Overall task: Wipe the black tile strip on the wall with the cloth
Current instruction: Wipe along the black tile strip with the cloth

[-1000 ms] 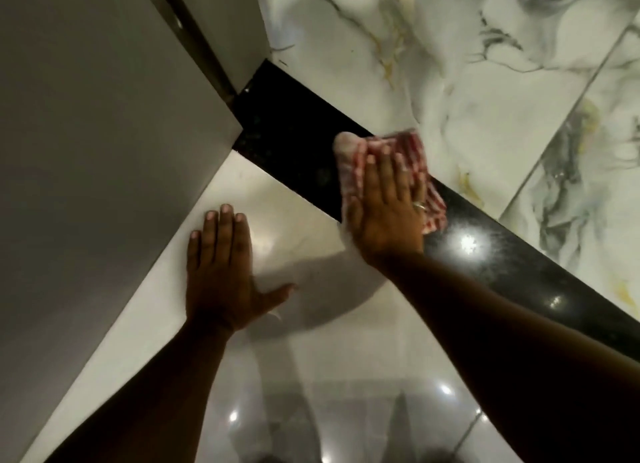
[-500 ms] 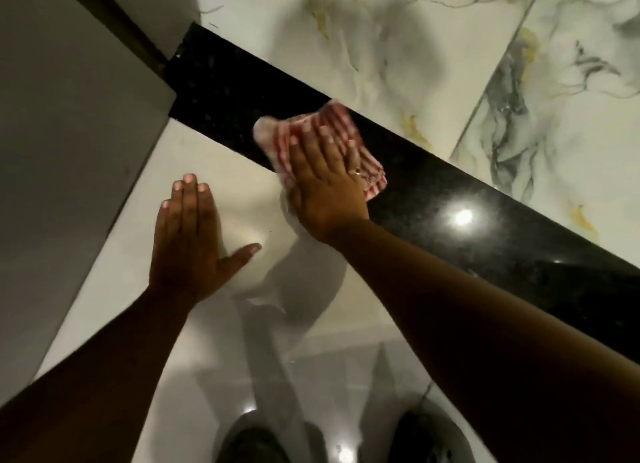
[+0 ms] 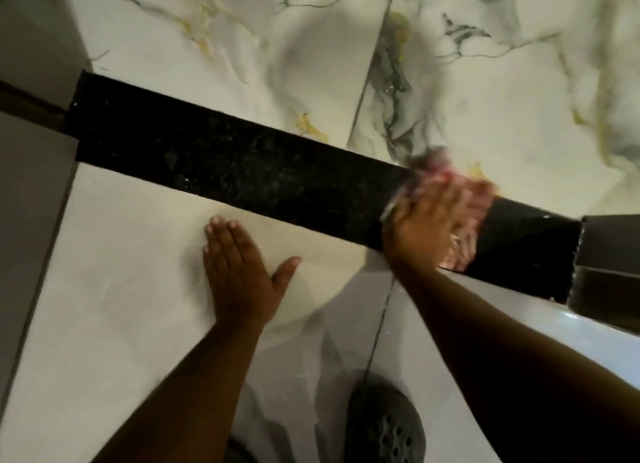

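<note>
The black tile strip runs across the wall from the left edge down to the right. My right hand presses a red-and-white checked cloth flat against the strip's right part; both are motion-blurred. The cloth shows above and right of the fingers. My left hand lies flat, fingers together and thumb out, on the pale glossy tile just below the strip, holding nothing.
White marble-pattern tiles with grey and gold veins lie above the strip. A grey panel borders the left side. A grey box-like edge ends the strip at the right. A dark perforated shoe shows at the bottom.
My right hand has slid the cloth along the strip from its left part toward its right end. The view has shifted right; my left hand stays flat on the pale tile.
</note>
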`<action>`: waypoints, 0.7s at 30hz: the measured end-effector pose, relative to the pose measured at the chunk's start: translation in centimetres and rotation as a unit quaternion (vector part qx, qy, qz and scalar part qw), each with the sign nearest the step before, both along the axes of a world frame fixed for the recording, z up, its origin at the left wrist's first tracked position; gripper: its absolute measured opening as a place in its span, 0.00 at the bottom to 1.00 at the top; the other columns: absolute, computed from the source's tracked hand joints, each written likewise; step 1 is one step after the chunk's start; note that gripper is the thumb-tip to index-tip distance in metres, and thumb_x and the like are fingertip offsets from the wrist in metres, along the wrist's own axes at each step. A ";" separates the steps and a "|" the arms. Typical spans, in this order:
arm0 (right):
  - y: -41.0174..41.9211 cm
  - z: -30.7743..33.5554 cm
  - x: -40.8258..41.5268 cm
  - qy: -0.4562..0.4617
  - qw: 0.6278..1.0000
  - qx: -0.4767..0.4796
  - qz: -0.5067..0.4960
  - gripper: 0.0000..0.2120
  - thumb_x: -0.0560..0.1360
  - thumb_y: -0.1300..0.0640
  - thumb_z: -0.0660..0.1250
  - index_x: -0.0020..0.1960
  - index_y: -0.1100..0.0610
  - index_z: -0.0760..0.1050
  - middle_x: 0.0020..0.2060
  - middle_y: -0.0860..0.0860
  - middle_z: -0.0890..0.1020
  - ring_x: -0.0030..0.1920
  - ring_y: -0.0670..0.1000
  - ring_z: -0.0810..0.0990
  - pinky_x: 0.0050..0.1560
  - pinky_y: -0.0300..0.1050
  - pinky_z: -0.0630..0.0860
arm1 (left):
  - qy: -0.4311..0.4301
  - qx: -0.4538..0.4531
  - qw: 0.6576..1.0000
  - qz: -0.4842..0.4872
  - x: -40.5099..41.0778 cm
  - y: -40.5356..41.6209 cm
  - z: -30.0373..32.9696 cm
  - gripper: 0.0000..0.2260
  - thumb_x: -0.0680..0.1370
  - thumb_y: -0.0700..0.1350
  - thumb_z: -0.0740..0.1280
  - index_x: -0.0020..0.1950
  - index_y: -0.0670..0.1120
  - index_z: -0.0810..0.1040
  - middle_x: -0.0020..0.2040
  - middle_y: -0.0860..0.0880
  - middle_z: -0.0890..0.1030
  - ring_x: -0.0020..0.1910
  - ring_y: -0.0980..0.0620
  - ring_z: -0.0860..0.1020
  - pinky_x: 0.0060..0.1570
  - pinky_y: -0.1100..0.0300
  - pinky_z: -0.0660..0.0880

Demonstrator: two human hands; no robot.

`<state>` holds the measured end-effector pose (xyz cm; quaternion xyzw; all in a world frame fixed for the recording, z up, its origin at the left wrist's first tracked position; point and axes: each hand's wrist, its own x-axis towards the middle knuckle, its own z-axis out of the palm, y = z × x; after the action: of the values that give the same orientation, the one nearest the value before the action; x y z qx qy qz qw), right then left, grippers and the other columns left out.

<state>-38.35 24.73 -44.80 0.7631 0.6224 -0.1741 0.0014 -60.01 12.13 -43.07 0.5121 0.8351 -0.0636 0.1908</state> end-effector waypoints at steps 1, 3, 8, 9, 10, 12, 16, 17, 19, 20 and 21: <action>-0.8 -0.1 -0.3 0.016 0.991 0.012 0.131 0.30 0.82 0.46 0.46 0.81 0.55 0.44 0.80 0.59 0.47 0.80 0.62 0.43 0.78 0.65 0.41 | 0.001 0.004 1.000 -0.017 0.4 0.0 -0.2 0.51 0.73 0.73 0.52 0.78 0.33 0.47 0.79 0.29 0.50 0.79 0.32 0.49 0.76 0.37 0.51; -1.4 -0.3 1.0 0.024 0.931 0.022 0.363 0.29 0.82 0.45 0.50 0.81 0.52 0.49 0.80 0.56 0.51 0.80 0.62 0.47 0.77 0.69 0.46 | 0.005 0.005 0.998 -0.066 0.5 -0.1 -0.5 0.51 0.73 0.73 0.52 0.79 0.33 0.48 0.79 0.30 0.50 0.79 0.32 0.50 0.76 0.37 0.53; -0.7 -0.1 7.4 -0.007 0.892 0.048 0.450 0.28 0.81 0.45 0.54 0.77 0.55 0.64 0.77 0.58 0.65 0.77 0.64 0.61 0.74 0.69 0.56 | 0.003 -0.002 0.981 -0.194 1.6 0.6 -0.5 0.53 0.72 0.76 0.48 0.79 0.34 0.48 0.80 0.32 0.49 0.79 0.34 0.50 0.76 0.38 0.53; -0.9 -0.2 9.2 -0.008 0.911 0.062 0.408 0.27 0.81 0.46 0.55 0.76 0.58 0.66 0.76 0.60 0.66 0.76 0.66 0.62 0.73 0.71 0.58 | 0.007 -0.007 0.978 -0.207 2.1 0.9 -0.4 0.53 0.72 0.76 0.47 0.79 0.34 0.48 0.80 0.32 0.49 0.80 0.35 0.49 0.76 0.39 0.53; -1.1 -0.3 11.2 -0.011 0.932 0.075 0.355 0.26 0.81 0.49 0.56 0.76 0.60 0.66 0.76 0.63 0.65 0.76 0.68 0.62 0.71 0.73 0.59 | 0.011 -0.013 0.976 -0.215 2.6 1.2 -0.3 0.53 0.71 0.77 0.46 0.79 0.34 0.47 0.80 0.33 0.48 0.80 0.35 0.49 0.77 0.39 0.52; -1.6 -0.2 15.9 -0.030 0.974 0.074 0.213 0.27 0.83 0.51 0.56 0.77 0.63 0.61 0.77 0.65 0.60 0.77 0.69 0.56 0.73 0.73 0.56 | 0.013 -0.023 0.975 -0.220 3.6 1.8 -0.1 0.55 0.70 0.77 0.46 0.79 0.35 0.46 0.80 0.33 0.48 0.80 0.36 0.48 0.77 0.40 0.51; -0.7 0.3 18.6 -0.041 0.996 0.017 -0.078 0.33 0.82 0.49 0.54 0.79 0.67 0.51 0.79 0.67 0.53 0.79 0.67 0.51 0.78 0.63 0.48 | 0.004 -0.020 0.981 -0.193 4.9 2.0 0.2 0.56 0.68 0.78 0.47 0.79 0.35 0.45 0.80 0.33 0.47 0.80 0.36 0.47 0.77 0.41 0.50; -0.5 0.1 17.2 -0.052 0.988 0.005 -0.144 0.33 0.82 0.48 0.52 0.80 0.65 0.48 0.79 0.66 0.51 0.80 0.65 0.49 0.78 0.62 0.47 | 0.006 -0.018 0.981 -0.192 5.1 2.0 0.0 0.56 0.68 0.78 0.48 0.79 0.34 0.46 0.80 0.33 0.47 0.80 0.36 0.47 0.77 0.40 0.51; -1.0 -0.2 13.5 -0.071 0.982 0.006 -0.173 0.32 0.84 0.45 0.48 0.81 0.63 0.46 0.80 0.65 0.49 0.80 0.65 0.46 0.78 0.63 0.44 | 0.014 -0.017 0.980 -0.196 5.1 1.9 -0.1 0.56 0.68 0.78 0.48 0.79 0.34 0.46 0.80 0.32 0.48 0.79 0.35 0.48 0.76 0.39 0.52; -1.8 -0.4 12.1 -0.058 0.991 0.024 -0.118 0.31 0.84 0.45 0.47 0.81 0.62 0.47 0.80 0.65 0.50 0.80 0.65 0.47 0.78 0.63 0.43 | 0.016 -0.019 0.980 -0.198 5.2 1.8 -0.2 0.56 0.68 0.78 0.48 0.79 0.34 0.46 0.80 0.32 0.48 0.79 0.34 0.48 0.76 0.39 0.53; -2.9 -0.6 11.2 -0.036 0.998 0.042 -0.037 0.31 0.84 0.46 0.48 0.81 0.61 0.49 0.80 0.64 0.52 0.80 0.65 0.48 0.78 0.63 0.43 | 0.018 -0.023 0.980 -0.199 5.2 1.8 -0.3 0.57 0.68 0.78 0.47 0.79 0.34 0.46 0.80 0.32 0.48 0.79 0.34 0.48 0.76 0.39 0.52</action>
<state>-27.17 21.84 -45.36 0.7907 0.6001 -0.1200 -0.0148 -54.78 13.95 -43.35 0.6622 0.7181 -0.1287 0.1708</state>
